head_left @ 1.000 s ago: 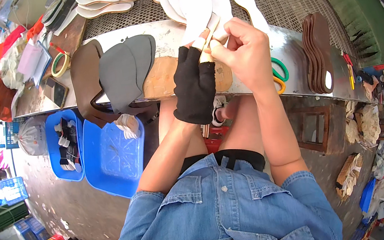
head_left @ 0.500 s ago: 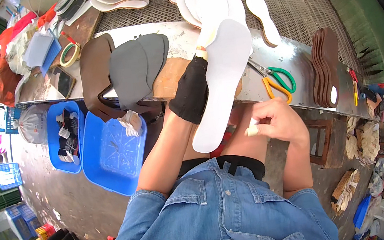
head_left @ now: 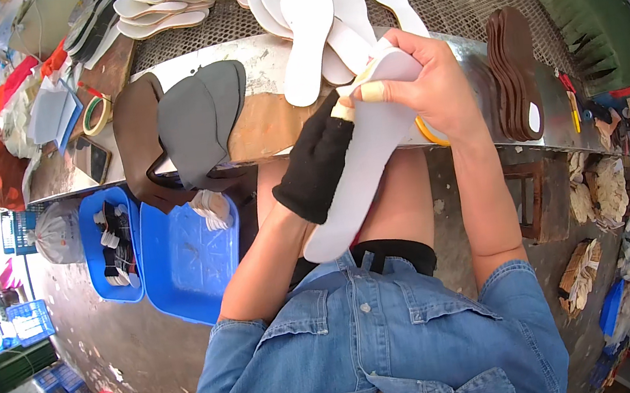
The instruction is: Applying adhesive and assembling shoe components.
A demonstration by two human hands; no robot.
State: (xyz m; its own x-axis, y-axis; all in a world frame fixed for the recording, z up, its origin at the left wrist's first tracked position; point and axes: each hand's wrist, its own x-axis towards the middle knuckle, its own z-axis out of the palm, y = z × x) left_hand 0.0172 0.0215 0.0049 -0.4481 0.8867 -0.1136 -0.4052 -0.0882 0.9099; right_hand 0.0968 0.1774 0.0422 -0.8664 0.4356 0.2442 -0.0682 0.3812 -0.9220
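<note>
A long white insole [head_left: 364,160] slants over my lap and the workbench edge, its wider end up and away from me. My left hand [head_left: 317,163], in a black fingerless glove, is closed around its left side. At the wider end my right hand [head_left: 434,87] is closed too, thumb on top and fingers over the far edge; a pale cover wraps the thumb. Just beyond lie several loose white insoles [head_left: 308,32]. Scissors with a yellow handle [head_left: 431,132] are mostly hidden behind my right hand.
Left on the bench are grey sole-shaped sheets [head_left: 190,121], brown pieces [head_left: 138,136], a tape roll [head_left: 96,115] and a phone [head_left: 91,161]. A stack of brown insoles [head_left: 512,75] stands at right. Blue basins [head_left: 188,249] sit below the bench at left.
My right hand has risen from beside my lap and taken hold of the insole's wider end. The insole has shifted slightly lower, toward me, and the view has turned a little.
</note>
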